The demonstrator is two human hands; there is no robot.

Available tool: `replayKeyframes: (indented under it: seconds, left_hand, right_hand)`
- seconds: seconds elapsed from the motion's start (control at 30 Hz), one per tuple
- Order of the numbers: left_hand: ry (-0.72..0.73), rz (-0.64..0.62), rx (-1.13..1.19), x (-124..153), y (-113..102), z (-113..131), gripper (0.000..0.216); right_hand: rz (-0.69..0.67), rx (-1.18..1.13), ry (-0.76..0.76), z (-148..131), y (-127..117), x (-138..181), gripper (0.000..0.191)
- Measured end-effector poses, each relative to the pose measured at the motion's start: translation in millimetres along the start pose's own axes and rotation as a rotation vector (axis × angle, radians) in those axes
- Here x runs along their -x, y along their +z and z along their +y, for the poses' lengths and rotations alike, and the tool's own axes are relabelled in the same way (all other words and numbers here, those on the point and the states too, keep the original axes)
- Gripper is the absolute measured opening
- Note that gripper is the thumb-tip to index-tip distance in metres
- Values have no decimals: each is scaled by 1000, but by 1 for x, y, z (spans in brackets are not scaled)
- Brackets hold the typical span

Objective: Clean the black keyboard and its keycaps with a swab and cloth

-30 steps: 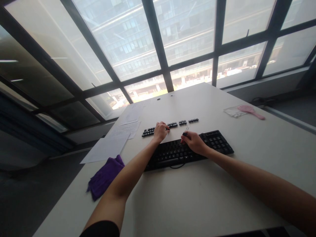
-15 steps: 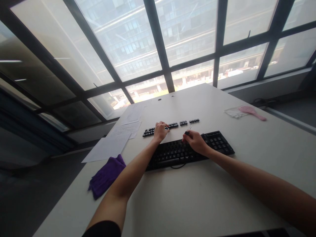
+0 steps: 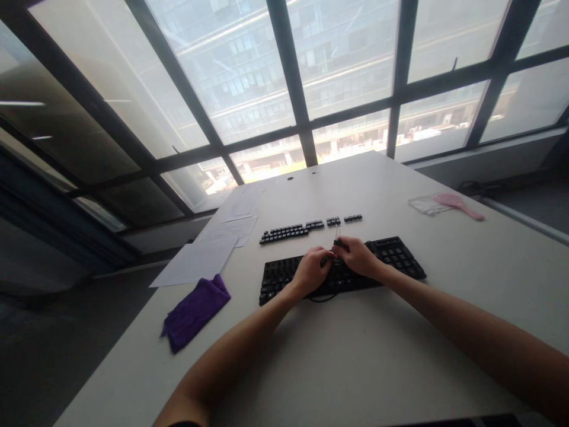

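The table (image 3: pixel 311 350) is carrying everything. The keyboard (image 3: pixel 340 281) is lying mid-table, well apart from the left and right edges, its front side facing the near edge. In my judgement it could slide if I am prying sideways, since neither hand is plainly bracing its frame.

Papers (image 3: pixel 198 261) are covering the left edge, and a purple cloth (image 3: pixel 195 314) is lying nearer that edge's front part, just beside my left forearm. A careless elbow could be dragging the cloth off.

My right hand (image 3: pixel 355 255) is holding a narrow grip on a small wire-ended tool (image 3: pixel 340 243) over the middle of the keyboard. My left hand (image 3: pixel 313 267) is curling in so that its fingertips are meeting the tool; I cannot tell whether that grip is holding anything. With both hands crowding one spot, my view of the keys is being blocked, and a wire could be catching a neighbouring key or scratching the board.

Loose keycaps (image 3: pixel 287 232) are standing in rows beyond the keyboard, toward the far edge. A brushing knuckle could be scattering them and losing their order.
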State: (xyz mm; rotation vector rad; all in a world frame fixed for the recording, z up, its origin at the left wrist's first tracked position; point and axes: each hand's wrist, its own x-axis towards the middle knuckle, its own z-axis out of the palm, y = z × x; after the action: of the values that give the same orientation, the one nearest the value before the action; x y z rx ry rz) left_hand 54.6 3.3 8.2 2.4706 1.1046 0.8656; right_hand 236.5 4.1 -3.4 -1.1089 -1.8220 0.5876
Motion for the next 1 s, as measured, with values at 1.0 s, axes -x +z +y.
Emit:
replayKeyframes:
  seconds: [1.0]
  left_hand:
    - [-68, 3, 113, -2, 5, -2, 15]
  right_hand:
    - [132, -251, 138, 5, 3, 2, 24]
